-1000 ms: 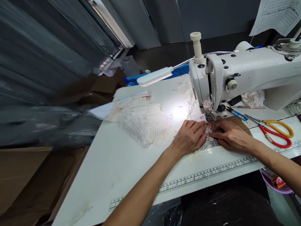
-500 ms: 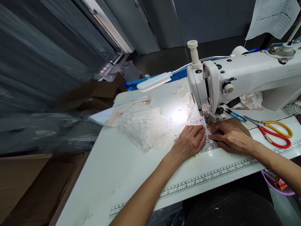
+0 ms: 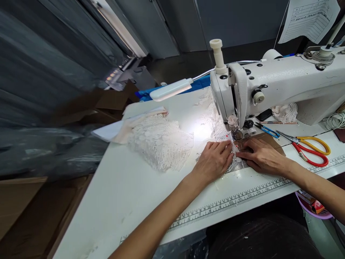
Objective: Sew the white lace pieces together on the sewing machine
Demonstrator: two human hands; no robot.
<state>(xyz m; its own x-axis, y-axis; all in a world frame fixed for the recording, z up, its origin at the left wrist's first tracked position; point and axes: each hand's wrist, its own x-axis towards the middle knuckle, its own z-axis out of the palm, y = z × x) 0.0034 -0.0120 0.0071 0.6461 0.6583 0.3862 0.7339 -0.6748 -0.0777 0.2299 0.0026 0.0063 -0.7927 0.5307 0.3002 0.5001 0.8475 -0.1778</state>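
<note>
White lace fabric (image 3: 215, 126) runs under the presser foot of the white sewing machine (image 3: 280, 81), with small red marks near the needle. My left hand (image 3: 214, 160) rests on the lace just in front of the foot, its fingers close together and pressing the cloth. At the right edge of the same strip, my right hand (image 3: 261, 154) pinches the lace between thumb and index finger, the other fingers curled. The two hands almost meet at the strip. Their fingertips partly cover the lace edge.
A second lace piece (image 3: 164, 144) lies left on the white table (image 3: 129, 198). A lit lamp (image 3: 171, 90) hangs above. Blue thread snips (image 3: 266, 130) and red-and-yellow-handled scissors (image 3: 309, 147) lie right. A printed ruler (image 3: 231, 203) lines the front edge; cardboard boxes (image 3: 24, 201) stand left.
The whole view has shifted slightly, so everything sits a little further left and higher. Both hands stay at the same place on the lace, with hardly any change in grip.
</note>
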